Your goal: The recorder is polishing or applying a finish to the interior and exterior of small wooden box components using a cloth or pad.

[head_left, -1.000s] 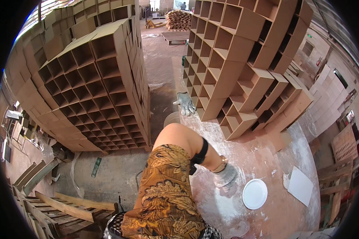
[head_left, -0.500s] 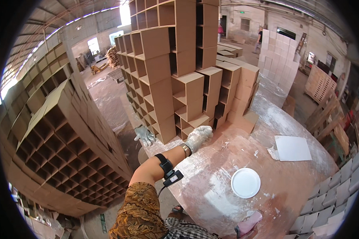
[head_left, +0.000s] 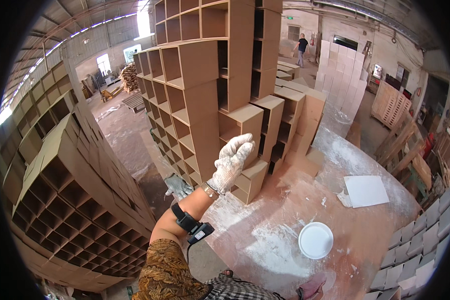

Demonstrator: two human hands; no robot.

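My left hand (head_left: 233, 159), in a dusty white glove, is raised with its fingers curled closed. It is in front of a stack of brown open-fronted board boxes (head_left: 201, 110). Anything inside the fingers is hidden. Just beyond the wrist stands a low brown box (head_left: 255, 176); whether the hand touches it, I cannot tell. A watch and a strapped black device (head_left: 197, 230) are on this arm. Beside the table's left corner is a grey glove (head_left: 178, 186) with spread fingers; no arm shows with it. My right hand is out of view.
On the dusty reddish table (head_left: 272, 212) lie a round white lid-like disc (head_left: 316, 240), a white sheet (head_left: 366, 191) and a pink cloth-like thing (head_left: 313, 287). Another tall box stack (head_left: 85, 200) stands left. Grey stacked pieces (head_left: 415, 240) rise at right. A person (head_left: 301, 49) is far back.
My left hand has lifted up and left from the low box near the table, its fingers now curled upward. The view has shifted slightly. The person far back shows more fully.
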